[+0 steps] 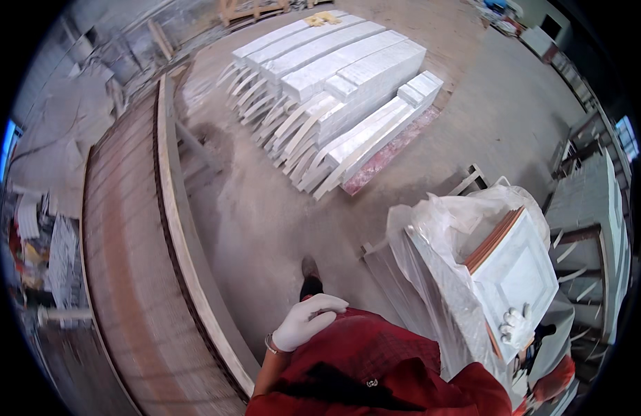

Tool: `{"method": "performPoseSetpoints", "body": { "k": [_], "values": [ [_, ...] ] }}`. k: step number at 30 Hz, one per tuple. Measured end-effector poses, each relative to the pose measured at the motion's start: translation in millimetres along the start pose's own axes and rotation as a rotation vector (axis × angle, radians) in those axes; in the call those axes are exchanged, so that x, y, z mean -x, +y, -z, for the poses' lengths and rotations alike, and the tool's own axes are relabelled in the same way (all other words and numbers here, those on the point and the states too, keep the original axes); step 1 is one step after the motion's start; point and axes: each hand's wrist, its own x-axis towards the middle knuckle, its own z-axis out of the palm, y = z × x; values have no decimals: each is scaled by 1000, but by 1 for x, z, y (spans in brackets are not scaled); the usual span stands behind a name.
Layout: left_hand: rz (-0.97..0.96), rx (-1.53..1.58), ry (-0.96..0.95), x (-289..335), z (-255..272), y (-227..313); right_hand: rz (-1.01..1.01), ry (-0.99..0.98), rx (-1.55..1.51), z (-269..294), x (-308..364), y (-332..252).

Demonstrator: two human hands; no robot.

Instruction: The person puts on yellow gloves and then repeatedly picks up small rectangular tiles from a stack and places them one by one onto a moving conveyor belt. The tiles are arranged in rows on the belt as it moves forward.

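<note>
1. Red clothing (362, 340) fills the nearest ground, with the gloved left hand (306, 324) in front of it; whether they touch cannot be told.
2. That hand is empty: its fingers lie together, loosely bent, the thumb standing apart—a relaxed pose, probably because nothing needs gripping. The right hand cannot be made out, so its fingers cannot be judged.
3. White panels (518, 260) with brown edges lie tilted in a stack at the person's right, among clear plastic sheeting (417, 239) that presumably guards their faces.
4. Atop them rests a white glove (515, 324), seemingly unworn.
5. Ahead, long white pieces (355, 55) lie side by side over pale curved strips (293, 149)—likely keeping the pile compact.
6. Leftward runs a long brown surface (123, 263), edged by a pale rail (185, 243).
</note>
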Motion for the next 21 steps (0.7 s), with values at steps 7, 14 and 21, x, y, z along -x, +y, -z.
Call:
{"method": "performPoseSetpoints", "body": {
  "k": [7,14,21],
  "values": [
    [-916,428,-861,-99,171,159,157,116,35,-89,-137,73],
    [-1107,-491,-619,-84,310,231,93,186,284,-197,-376,74],
    [-947,-480,-133,-88,399,221,-121,126,750,-323,-717,121]
  ]
}}
